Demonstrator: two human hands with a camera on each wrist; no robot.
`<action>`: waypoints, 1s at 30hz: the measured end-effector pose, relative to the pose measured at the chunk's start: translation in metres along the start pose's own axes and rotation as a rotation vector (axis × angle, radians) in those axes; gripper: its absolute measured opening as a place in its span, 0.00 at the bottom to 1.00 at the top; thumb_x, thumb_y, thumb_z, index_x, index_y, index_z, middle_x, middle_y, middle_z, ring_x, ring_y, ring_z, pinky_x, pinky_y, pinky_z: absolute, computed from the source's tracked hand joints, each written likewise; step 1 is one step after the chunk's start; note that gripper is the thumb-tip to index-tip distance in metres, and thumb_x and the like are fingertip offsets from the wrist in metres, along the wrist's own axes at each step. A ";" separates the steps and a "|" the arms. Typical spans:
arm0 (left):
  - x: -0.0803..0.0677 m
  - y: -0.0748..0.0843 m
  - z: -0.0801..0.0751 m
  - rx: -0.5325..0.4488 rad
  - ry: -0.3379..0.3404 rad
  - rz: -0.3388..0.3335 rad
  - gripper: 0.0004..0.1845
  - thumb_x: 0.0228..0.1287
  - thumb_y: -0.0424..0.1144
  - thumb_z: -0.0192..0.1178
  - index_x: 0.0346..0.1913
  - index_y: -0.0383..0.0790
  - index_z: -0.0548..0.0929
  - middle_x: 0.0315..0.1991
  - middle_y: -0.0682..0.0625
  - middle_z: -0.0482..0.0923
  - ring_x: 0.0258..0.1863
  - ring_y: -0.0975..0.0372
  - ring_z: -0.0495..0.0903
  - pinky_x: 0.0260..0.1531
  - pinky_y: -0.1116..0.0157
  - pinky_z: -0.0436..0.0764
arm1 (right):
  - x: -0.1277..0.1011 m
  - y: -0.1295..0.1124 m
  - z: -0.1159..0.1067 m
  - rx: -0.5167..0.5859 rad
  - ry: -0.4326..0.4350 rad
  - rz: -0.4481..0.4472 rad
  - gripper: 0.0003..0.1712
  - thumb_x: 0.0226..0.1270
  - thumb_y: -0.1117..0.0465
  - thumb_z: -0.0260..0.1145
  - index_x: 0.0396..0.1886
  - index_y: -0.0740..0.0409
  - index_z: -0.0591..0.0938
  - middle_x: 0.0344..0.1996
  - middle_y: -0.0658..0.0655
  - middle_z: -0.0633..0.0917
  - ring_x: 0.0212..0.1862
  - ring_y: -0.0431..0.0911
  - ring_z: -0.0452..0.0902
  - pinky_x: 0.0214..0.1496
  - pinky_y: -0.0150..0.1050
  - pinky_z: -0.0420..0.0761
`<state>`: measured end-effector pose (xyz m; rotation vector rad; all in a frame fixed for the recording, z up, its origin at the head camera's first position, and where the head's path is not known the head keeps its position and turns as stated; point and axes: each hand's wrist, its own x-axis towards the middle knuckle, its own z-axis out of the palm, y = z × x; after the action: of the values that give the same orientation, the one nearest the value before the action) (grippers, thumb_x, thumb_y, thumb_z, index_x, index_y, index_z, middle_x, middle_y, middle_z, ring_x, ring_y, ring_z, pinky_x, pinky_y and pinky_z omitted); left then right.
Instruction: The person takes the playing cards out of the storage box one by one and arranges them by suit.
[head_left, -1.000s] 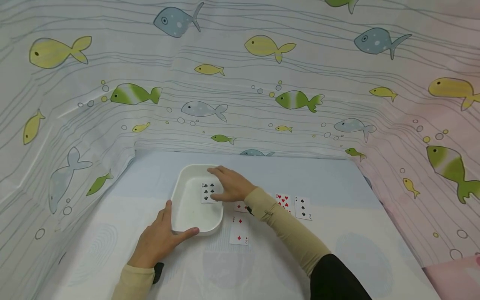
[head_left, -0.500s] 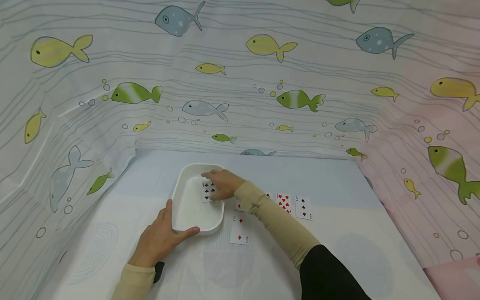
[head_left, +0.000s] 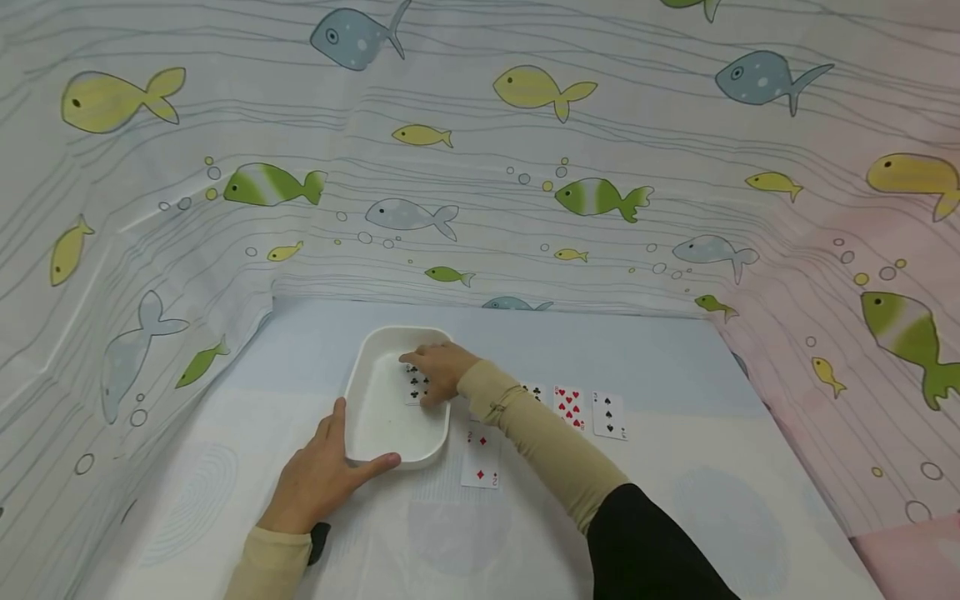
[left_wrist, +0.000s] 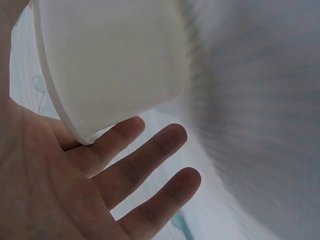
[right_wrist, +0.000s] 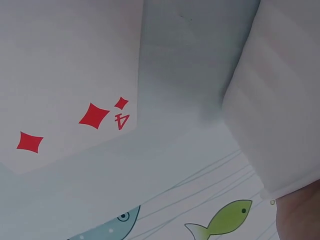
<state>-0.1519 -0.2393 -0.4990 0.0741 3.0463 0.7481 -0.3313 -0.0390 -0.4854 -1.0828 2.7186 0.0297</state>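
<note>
A white, round-cornered plastic tray (head_left: 375, 417) stands on the table, with a playing card (head_left: 415, 387) of black clubs lying in it. My left hand (head_left: 315, 483) rests against the tray's near left corner, thumb along the front rim. Its fingers stretch along the outer wall, seen close up in the left wrist view. Reaching over the right rim, my right hand (head_left: 442, 367) has bent fingertips at the card's far edge and the thumb at its near edge. Part of the card is hidden beneath this hand.
Right of the tray lie a two of diamonds (head_left: 480, 458), a hearts card (head_left: 569, 408), a three of spades (head_left: 609, 417) and a partly covered clubs card (head_left: 533, 390). A diamonds card (right_wrist: 65, 75) beside the tray shows in the right wrist view. Fish-print sheeting (head_left: 487, 167) walls the table.
My right hand has moved down and in over the clubs card, its thumb and fingertips drawing closer together at the card's edges. The left hand and tray keep their place.
</note>
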 end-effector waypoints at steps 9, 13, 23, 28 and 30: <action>0.001 -0.001 0.000 0.003 0.002 -0.006 0.71 0.53 0.80 0.58 0.79 0.26 0.43 0.72 0.27 0.61 0.57 0.32 0.76 0.50 0.39 0.77 | 0.004 -0.001 0.002 -0.019 0.013 0.008 0.51 0.55 0.43 0.76 0.78 0.40 0.65 0.68 0.48 0.75 0.67 0.45 0.70 0.74 0.42 0.62; 0.001 -0.001 0.000 0.003 -0.001 -0.008 0.71 0.53 0.80 0.58 0.79 0.26 0.43 0.72 0.27 0.60 0.57 0.32 0.76 0.50 0.39 0.76 | 0.004 0.000 0.003 -0.019 0.019 0.000 0.51 0.55 0.43 0.75 0.78 0.40 0.65 0.67 0.48 0.75 0.67 0.45 0.70 0.74 0.42 0.62; 0.001 0.000 0.000 0.000 0.001 -0.013 0.72 0.52 0.80 0.58 0.79 0.26 0.43 0.72 0.27 0.60 0.58 0.33 0.75 0.50 0.39 0.76 | 0.001 0.001 0.001 -0.022 0.044 -0.024 0.51 0.55 0.40 0.75 0.78 0.41 0.65 0.66 0.49 0.75 0.62 0.44 0.72 0.70 0.41 0.67; 0.001 0.000 0.001 -0.004 -0.004 -0.014 0.72 0.53 0.80 0.58 0.79 0.26 0.42 0.72 0.27 0.60 0.58 0.33 0.75 0.50 0.39 0.76 | 0.000 0.003 0.003 -0.035 0.072 -0.030 0.53 0.56 0.36 0.72 0.79 0.45 0.64 0.66 0.51 0.73 0.62 0.44 0.71 0.66 0.38 0.71; 0.001 0.000 0.000 -0.005 -0.008 -0.015 0.72 0.53 0.80 0.58 0.79 0.26 0.42 0.72 0.27 0.60 0.58 0.32 0.75 0.50 0.39 0.76 | 0.001 0.004 0.004 -0.044 0.092 -0.038 0.55 0.56 0.34 0.72 0.80 0.47 0.62 0.67 0.51 0.72 0.64 0.45 0.70 0.67 0.37 0.71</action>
<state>-0.1528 -0.2392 -0.4995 0.0543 3.0336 0.7517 -0.3337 -0.0361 -0.4893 -1.1755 2.7901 0.0340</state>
